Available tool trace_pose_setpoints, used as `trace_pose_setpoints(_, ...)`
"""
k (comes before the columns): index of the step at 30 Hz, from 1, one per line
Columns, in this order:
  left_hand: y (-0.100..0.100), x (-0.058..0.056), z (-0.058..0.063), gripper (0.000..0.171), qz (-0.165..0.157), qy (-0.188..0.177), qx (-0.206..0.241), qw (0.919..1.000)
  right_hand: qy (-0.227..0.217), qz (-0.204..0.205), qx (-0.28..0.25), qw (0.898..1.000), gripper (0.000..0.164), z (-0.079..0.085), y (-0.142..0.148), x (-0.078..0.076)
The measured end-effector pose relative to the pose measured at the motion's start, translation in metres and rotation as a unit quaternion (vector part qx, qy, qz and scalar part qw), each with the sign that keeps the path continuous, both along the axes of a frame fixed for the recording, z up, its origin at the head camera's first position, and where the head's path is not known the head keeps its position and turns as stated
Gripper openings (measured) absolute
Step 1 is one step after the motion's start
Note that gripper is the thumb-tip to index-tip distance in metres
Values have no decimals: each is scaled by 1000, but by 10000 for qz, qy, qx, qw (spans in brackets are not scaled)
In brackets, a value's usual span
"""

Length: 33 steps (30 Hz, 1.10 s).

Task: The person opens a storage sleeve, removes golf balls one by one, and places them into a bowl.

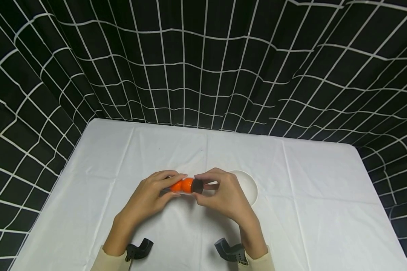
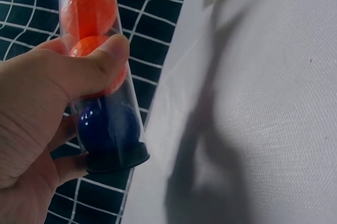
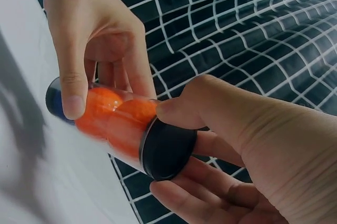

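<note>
A clear plastic tube (image 2: 125,90) is held between both hands above the white table. Inside it are two orange balls (image 3: 130,124) and a dark blue ball (image 2: 105,126), lined up in a row. My left hand (image 1: 152,192) grips the tube's middle, its thumb across the clear wall. With thumb and fingers, my right hand (image 1: 226,194) pinches the black cap (image 3: 171,151) at the orange-ball end. The other end, beside the blue ball, has a black base (image 2: 118,159). In the head view my left fingers hide that end.
A round white bowl (image 1: 248,187) stands on the white-covered table (image 1: 322,195), just right of my right hand and partly behind it. Black curtain (image 1: 190,79) with a white grid surrounds the table's back and sides.
</note>
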State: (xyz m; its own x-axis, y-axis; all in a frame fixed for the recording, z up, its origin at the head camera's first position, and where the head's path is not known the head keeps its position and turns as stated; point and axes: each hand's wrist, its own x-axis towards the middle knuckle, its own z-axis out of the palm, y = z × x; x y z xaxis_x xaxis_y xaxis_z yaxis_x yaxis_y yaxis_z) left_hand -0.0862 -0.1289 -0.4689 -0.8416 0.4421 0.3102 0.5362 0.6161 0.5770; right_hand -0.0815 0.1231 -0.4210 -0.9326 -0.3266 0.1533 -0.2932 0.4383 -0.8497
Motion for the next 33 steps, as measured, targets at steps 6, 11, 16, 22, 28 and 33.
trace_pose_setpoints(6, 1, 0, 0, 52, 19, -18, 11, 10000, -20, -21, -78, 10000, 40, -1, 0, 0)
trace_pose_setpoints(11, 0, -1, -1, 52, 49, 59, 5, 10000, -67, -156, -109, 9998, 36, -2, -3, -1)
trace_pose_setpoints(16, 0, -2, -1, 52, 56, 111, -6, 9999, -49, -270, -132, 9995, 35, -1, -4, 0)
trace_pose_setpoints(22, 0, -2, 0, 52, 54, 111, -10, 9999, 11, -360, -150, 9992, 37, 1, -4, 1)
trace_pose_setpoints(28, 1, -2, 0, 52, 61, 125, -15, 9999, -1, -184, -75, 9998, 36, 0, -1, 0)
trace_pose_setpoints(33, 1, -1, 0, 52, 16, 94, -27, 10000, -89, -15, -13, 10000, 38, 0, 3, 0)
